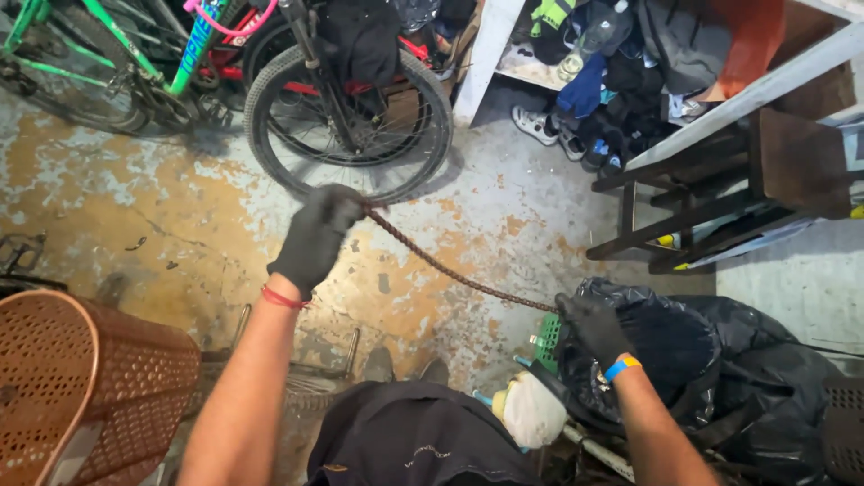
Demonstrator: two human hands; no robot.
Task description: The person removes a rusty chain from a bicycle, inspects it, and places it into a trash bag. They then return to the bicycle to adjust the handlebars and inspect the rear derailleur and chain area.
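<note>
Your left hand clamps the rusty chain | right hand grips its other end | bicycle wheel ahead | black bag right

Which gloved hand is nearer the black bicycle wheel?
Left. The left hand grips the rusty chain just below the black bicycle wheel; the right hand holds its other end, by the black plastic bag.

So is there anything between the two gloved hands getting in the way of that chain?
Nothing visible does. The rusty chain runs freely through the air from the left hand to the right hand, above the floor.
</note>
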